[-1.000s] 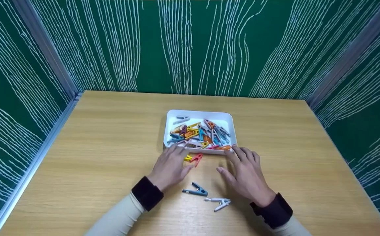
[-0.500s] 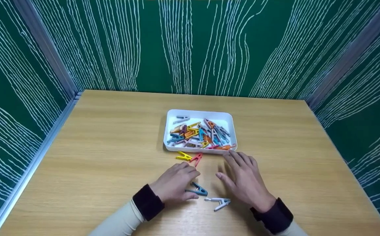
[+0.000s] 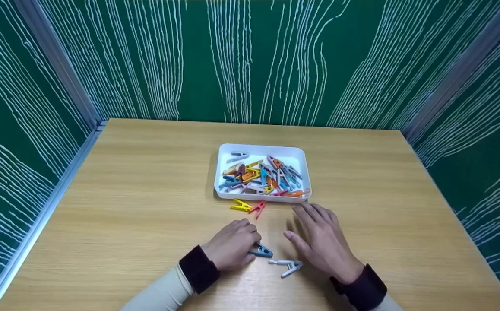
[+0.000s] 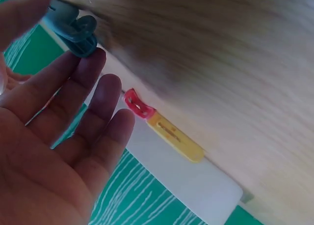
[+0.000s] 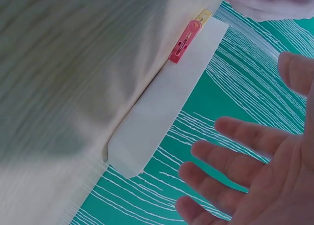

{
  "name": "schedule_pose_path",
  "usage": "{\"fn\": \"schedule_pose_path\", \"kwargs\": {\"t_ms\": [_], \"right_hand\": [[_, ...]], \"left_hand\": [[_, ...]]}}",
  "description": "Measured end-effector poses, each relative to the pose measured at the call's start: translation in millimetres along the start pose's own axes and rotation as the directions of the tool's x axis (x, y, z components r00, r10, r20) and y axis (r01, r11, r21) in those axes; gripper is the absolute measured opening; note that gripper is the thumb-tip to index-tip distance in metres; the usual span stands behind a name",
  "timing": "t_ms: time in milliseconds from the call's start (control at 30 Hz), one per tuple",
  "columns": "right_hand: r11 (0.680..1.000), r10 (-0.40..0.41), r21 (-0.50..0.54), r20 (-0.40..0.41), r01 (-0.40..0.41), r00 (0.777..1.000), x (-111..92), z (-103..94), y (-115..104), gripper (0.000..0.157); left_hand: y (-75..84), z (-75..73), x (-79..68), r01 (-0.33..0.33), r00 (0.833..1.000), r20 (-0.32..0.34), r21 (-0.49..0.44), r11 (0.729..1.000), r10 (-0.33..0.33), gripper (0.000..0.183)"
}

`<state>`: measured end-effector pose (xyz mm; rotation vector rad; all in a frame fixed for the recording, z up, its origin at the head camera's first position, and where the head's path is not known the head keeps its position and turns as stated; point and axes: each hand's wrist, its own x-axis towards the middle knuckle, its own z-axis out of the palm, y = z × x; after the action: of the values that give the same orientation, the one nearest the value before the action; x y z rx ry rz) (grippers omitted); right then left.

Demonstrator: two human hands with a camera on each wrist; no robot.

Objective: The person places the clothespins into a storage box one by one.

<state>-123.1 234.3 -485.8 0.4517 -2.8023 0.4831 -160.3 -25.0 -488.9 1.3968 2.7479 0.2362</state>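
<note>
My left hand [image 3: 232,245] is at a blue-grey clothespin [image 3: 264,251] on the table, thumb and fingertips pinching one end. The left wrist view shows this clothespin [image 4: 73,31] between thumb and fingers, while the other fingers stay extended. My right hand [image 3: 324,244] hovers with relaxed, spread fingers near the tray's front right corner, holding nothing. Between the hands, a pale grey clothespin [image 3: 291,266] lies on the table. Farther forward, a yellow clothespin [image 3: 241,206] and a red one [image 3: 257,209] touch or nearly touch in front of the tray.
A white tray [image 3: 271,151] holding several mixed-colour clothespins stands beyond the hands. The wooden table [image 3: 146,181] extends around it, enclosed by green panels [image 3: 198,60] with white lines at the back and sides.
My left hand has drawn back from the tray's front left edge to the blue-grey clothespin and taken hold of it. The right hand has shifted slightly toward me.
</note>
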Motion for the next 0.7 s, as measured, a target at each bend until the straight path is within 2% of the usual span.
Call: {"fn": "schedule_pose_path", "kwargs": {"t_ms": [200, 333, 433, 533, 700], "right_hand": [[1.000, 0.006, -0.010, 0.010, -0.006, 1.000, 0.0, 0.1, -0.2, 0.069], [1.000, 0.001, -0.011, 0.017, -0.001, 1.000, 0.1, -0.3, -0.4, 0.068], [1.000, -0.005, -0.014, 0.015, 0.005, 1.000, 0.3, -0.4, -0.7, 0.066], [1.000, -0.010, -0.017, 0.011, 0.010, 1.000, -0.2, -0.1, -1.0, 0.065], [1.000, -0.014, -0.015, 0.013, 0.014, 1.000, -1.6, 0.9, -1.5, 0.065]], "left_hand": [[-0.7, -0.8, -1.6, 0.018, 1.000, -0.025, 0.006, 1.000, -0.018, 0.018], [-4.4, -6.4, -2.5, 0.045, 0.995, -0.087, -0.030, 0.999, -0.048, 0.017], [-9.2, -12.6, -0.8, 0.082, 0.986, -0.144, -0.048, 0.995, -0.088, 0.017], [-14.9, -19.8, 3.7, 0.127, 0.968, -0.213, -0.048, 0.991, -0.135, 0.021], [-28.5, -29.9, 16.7, 0.203, 0.920, -0.335, -0.037, 0.979, -0.203, 0.026]]}}
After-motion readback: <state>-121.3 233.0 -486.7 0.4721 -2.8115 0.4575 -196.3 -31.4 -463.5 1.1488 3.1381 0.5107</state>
